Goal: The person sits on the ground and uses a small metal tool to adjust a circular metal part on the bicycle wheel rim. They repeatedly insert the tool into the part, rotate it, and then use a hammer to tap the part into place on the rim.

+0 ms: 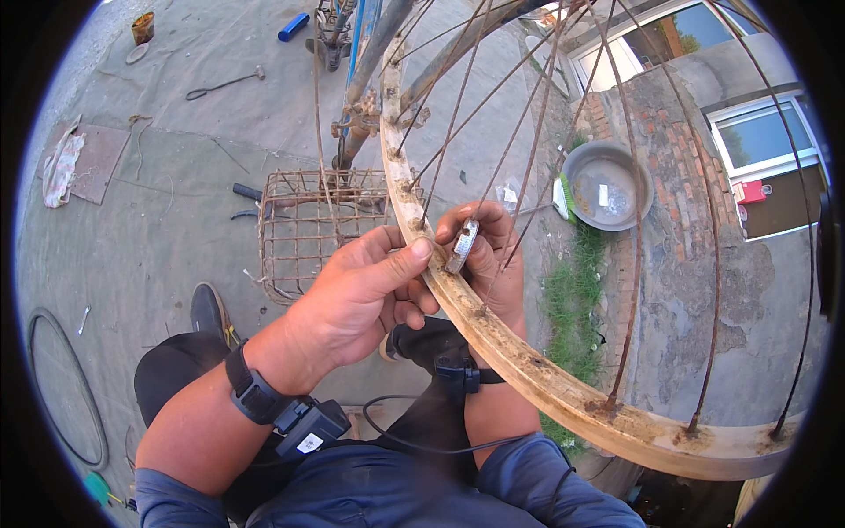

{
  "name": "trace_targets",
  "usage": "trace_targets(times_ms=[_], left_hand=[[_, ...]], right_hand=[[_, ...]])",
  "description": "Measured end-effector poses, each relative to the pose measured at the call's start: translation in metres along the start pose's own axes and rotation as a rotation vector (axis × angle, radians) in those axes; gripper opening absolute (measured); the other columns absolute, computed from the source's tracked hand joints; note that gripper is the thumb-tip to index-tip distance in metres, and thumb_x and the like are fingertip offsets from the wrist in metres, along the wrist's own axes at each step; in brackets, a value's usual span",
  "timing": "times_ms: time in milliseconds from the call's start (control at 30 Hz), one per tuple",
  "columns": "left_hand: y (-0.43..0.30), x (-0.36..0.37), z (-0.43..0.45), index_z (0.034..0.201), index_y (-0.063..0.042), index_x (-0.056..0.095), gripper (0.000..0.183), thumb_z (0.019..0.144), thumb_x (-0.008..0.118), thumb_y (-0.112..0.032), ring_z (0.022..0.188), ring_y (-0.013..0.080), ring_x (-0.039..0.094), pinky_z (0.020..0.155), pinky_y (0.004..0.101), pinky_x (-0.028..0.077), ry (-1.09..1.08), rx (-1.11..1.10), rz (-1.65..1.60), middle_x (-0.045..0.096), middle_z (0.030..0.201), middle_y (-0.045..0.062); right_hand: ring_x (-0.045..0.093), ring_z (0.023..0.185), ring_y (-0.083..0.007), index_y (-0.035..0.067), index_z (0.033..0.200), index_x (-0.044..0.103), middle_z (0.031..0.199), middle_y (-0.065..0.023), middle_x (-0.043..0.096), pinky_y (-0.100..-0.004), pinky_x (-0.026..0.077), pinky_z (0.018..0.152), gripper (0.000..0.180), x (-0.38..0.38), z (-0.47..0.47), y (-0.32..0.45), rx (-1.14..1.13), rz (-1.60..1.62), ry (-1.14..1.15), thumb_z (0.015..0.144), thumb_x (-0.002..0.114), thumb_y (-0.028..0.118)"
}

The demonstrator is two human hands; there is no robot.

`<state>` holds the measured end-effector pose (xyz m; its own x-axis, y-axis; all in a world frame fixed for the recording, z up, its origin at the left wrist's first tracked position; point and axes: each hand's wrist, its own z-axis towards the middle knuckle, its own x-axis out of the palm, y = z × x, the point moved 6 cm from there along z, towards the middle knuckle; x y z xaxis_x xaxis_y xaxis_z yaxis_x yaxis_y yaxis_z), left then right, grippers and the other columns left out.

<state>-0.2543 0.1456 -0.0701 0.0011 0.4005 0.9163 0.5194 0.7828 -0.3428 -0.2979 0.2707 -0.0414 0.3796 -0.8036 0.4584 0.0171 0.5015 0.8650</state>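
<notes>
A rusty bicycle wheel rim [528, 363] with rusted spokes [634, 264] runs from the top centre to the lower right. On its left side, my left hand [370, 284] pinches the rim, thumb on top and fingers beneath. Beyond the rim, my right hand [492, 257] holds a round metal spoke wrench [463, 247] between thumb and fingers, close beside the rim at a spoke. Whether the wrench sits on a nipple cannot be told. Both wrists wear black straps with small devices.
Beneath the wheel stands a rusty wire bicycle basket [297, 231], with frame tubes [379, 59] above it. A grey basin [607, 185] and green brush [564, 197] lie by the brick wall. Leftward are a hammer-like tool [224, 84], a tyre [63, 389] and a small wrench [84, 319].
</notes>
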Motion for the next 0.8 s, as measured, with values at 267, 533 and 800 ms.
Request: trace_targets(times_ms=[267,533,800], left_hand=[[0.002,0.01,-0.002,0.117,-0.004,0.055,0.029,0.103,0.066,-0.026,0.068,0.0108,0.069,0.056,0.0215,0.057,0.084,-0.044,-0.03,0.07,0.091,0.006],[0.002,0.009,-0.002,0.12,-0.004,0.055,0.032,0.103,0.066,-0.029,0.067,0.0098,0.067,0.055,0.0207,0.055,0.061,-0.005,-0.002,0.07,0.092,0.005],[0.002,0.004,0.001,0.12,-0.004,0.054,0.032,0.107,0.057,-0.034,0.07,0.0134,0.071,0.058,0.0231,0.06,0.095,-0.034,-0.012,0.07,0.094,0.007]], right_hand=[[0.067,0.079,-0.0105,0.0,0.128,0.06,0.094,-0.0059,0.07,-0.0245,0.052,0.063,0.043,0.004,-0.011,0.025,0.092,-0.436,-0.175,0.092,0.079,0.014],[0.064,0.064,-0.009,-0.002,0.12,0.061,0.082,-0.0061,0.069,-0.0228,0.05,0.056,0.039,0.031,0.0,0.034,0.196,-0.512,-0.141,0.089,0.08,0.013],[0.061,0.061,-0.0063,-0.002,0.11,0.065,0.076,-0.0032,0.068,-0.0215,0.047,0.054,0.027,0.035,0.003,0.034,0.2,-0.577,-0.219,0.092,0.077,0.015]])
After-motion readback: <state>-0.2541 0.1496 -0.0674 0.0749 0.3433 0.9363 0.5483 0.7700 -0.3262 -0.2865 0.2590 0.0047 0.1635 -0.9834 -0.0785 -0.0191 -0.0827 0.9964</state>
